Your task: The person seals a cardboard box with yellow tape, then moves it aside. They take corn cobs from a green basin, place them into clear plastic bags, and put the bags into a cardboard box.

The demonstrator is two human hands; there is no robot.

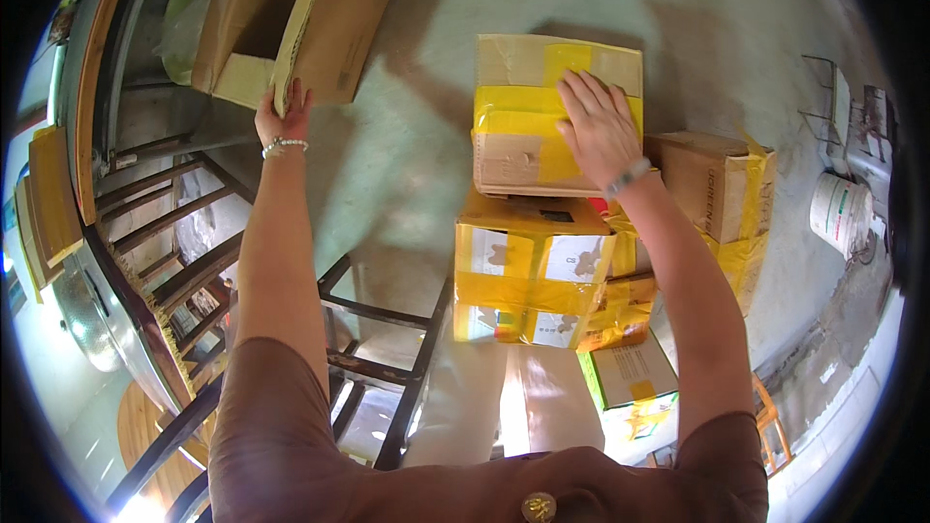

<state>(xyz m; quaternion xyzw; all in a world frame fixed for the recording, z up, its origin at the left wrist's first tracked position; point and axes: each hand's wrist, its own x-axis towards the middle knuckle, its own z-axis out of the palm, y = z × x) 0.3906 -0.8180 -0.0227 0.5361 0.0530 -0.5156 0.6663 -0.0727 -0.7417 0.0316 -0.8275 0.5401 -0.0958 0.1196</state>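
Observation:
My left hand (285, 107), with a beaded bracelet at the wrist, grips the edge of an open, tilted cardboard box (356, 22) at the upper left. The box's dark inside shows. My right hand (597, 120) lies flat, palm down, on a closed cardboard box (519, 160) crossed with yellow tape. Beneath that box is a larger carton (532, 287) wrapped in yellow tape, with white printed patches. Another taped carton (683, 181) stands to the right, partly behind my right forearm.
Dark wooden ladder-like frames (378, 311) stand at the lower left. A green and white carton (632, 378) sits below the stack. A white bucket (841, 212) is by the right wall. Cardboard pieces (57, 196) lie at the far left, near a round wooden top (142, 425).

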